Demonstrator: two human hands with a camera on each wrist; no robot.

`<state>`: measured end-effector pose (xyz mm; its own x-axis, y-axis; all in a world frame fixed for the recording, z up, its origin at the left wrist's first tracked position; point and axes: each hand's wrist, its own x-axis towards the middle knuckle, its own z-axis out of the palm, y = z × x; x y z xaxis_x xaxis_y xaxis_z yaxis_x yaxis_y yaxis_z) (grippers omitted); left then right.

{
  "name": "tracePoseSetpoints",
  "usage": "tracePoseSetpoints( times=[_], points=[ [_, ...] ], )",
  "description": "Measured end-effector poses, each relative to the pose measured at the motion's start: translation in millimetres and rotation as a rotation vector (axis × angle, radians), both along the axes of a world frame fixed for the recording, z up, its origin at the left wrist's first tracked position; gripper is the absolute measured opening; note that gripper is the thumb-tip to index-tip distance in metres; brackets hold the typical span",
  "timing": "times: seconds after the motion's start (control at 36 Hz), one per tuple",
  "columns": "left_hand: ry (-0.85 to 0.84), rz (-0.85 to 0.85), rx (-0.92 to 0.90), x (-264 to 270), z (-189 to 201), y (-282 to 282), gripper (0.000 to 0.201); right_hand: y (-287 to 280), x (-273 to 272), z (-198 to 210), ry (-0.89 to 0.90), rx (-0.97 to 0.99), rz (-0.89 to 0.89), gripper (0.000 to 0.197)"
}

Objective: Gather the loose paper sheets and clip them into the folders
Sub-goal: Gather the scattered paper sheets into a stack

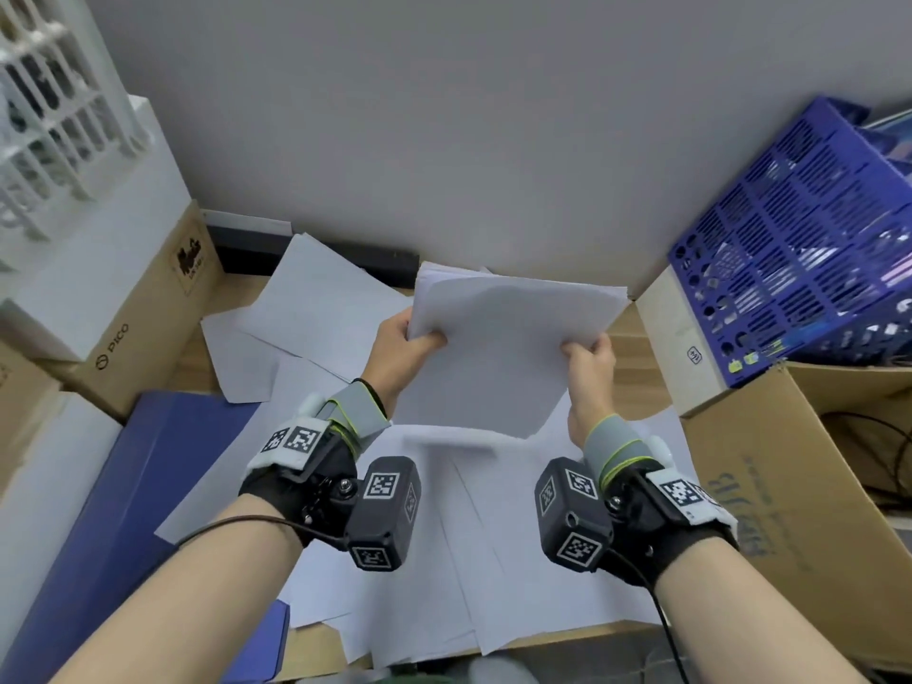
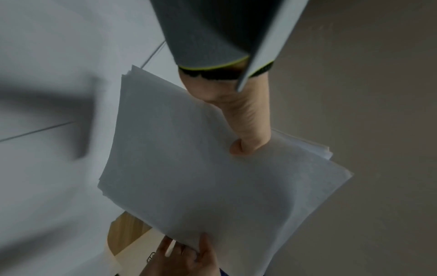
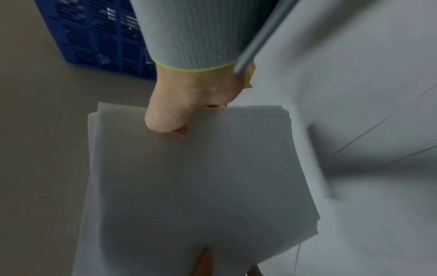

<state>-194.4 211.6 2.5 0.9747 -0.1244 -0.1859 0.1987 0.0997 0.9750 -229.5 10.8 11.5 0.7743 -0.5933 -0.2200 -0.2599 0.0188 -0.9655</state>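
Note:
Both hands hold a stack of white paper sheets [image 1: 508, 343] upright above the desk. My left hand [image 1: 412, 340] grips its left edge, thumb on the front face. My right hand [image 1: 585, 357] grips the right edge the same way. In the left wrist view the thumb presses on the stack [image 2: 212, 179], and the other hand's fingers show at its far edge. The right wrist view shows the stack [image 3: 194, 186] pinched under the thumb. Several loose sheets [image 1: 444, 535] lie spread on the desk below. A blue folder [image 1: 128, 510] lies shut at the left, partly under my left forearm.
Cardboard boxes [image 1: 138, 328] and a white basket [image 1: 54, 101] stand at the left. A blue plastic crate [image 1: 799, 239] sits on a box at the right, beside an open carton [image 1: 799, 486]. A grey wall rises behind the desk. Cables run from both wrist cameras.

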Motion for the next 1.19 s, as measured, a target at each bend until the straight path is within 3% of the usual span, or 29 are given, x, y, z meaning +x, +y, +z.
tracePoseSetpoints(
  times=[0.06,0.17,0.25,0.31,0.42,0.53,0.64,0.78,0.89,0.97,1.11,1.19],
  points=[
    [-0.005,0.004,-0.019,-3,-2,5,0.024,5,-1,-3,0.001,0.017,0.019,0.032],
    [-0.003,0.004,0.014,-14,-20,17,0.042,4,-14,-24,0.174,0.014,0.102,0.039],
    [-0.045,-0.009,0.070,-17,-22,23,0.044,5,-22,-33,0.211,0.010,0.103,0.032],
    [-0.043,-0.033,0.092,-17,-17,22,0.040,7,-25,-31,0.194,-0.004,0.135,0.022],
    [0.043,-0.110,0.101,-16,-11,22,0.026,12,-25,-25,0.096,-0.031,0.203,0.024],
    [0.105,-0.193,0.143,-8,-10,37,0.036,11,-10,-13,0.036,-0.135,0.223,0.011],
    [0.157,-0.215,0.263,-5,-17,62,0.042,3,3,-11,0.103,-0.264,0.410,0.012],
    [0.084,-0.166,0.443,3,-22,88,0.038,13,1,-1,0.184,-0.253,0.648,0.014],
    [0.089,-0.416,0.597,-1,-23,91,0.045,25,-2,-1,0.240,-0.263,0.854,0.015],
    [0.059,-0.549,0.653,-4,-19,76,0.031,35,-1,-2,0.273,-0.304,0.947,0.021],
    [0.043,-0.466,0.619,-7,-19,56,0.014,32,-3,-2,0.255,-0.235,0.905,0.021],
    [0.069,-0.408,0.605,-7,-24,57,0.021,20,-7,-4,0.238,-0.136,0.822,0.016]
  ],
)
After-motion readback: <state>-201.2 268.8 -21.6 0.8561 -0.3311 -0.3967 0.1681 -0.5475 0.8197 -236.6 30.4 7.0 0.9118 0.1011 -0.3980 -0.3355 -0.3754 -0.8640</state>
